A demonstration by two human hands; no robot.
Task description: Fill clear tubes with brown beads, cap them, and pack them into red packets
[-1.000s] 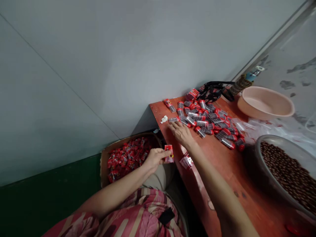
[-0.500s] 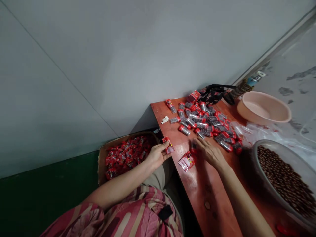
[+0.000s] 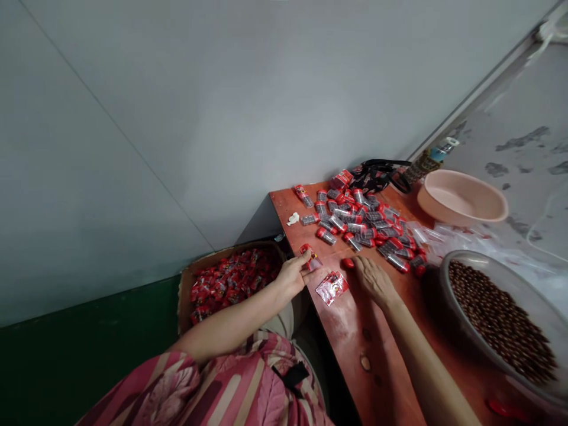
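Observation:
My left hand (image 3: 293, 277) is closed on a small red printed packet (image 3: 310, 258), pinched between thumb and fingers just above the table's edge. Below it on the red table (image 3: 341, 337) lie a few more such packets (image 3: 332, 287), overlapping. My right hand (image 3: 371, 279) rests palm down with its fingers curled over a small jar, whose red cap (image 3: 348, 263) sticks out to the left; the jar's body is hidden beneath the fingers. Beyond both hands, several clear jars with red caps (image 3: 355, 227) and dark contents are heaped on their sides.
A cardboard box (image 3: 185, 296) full of red packets stands left of the table. To the right are a large grey basin (image 3: 450, 296) of brown balls, clear plastic bags (image 3: 483, 236) and a pink basin (image 3: 464, 213). A black patterned bag (image 3: 373, 176) lies by the wall.
My left hand has moved slightly right with the packet. My right hand has settled on the table, and the red cap beside it shows more clearly. The view has shifted a little.

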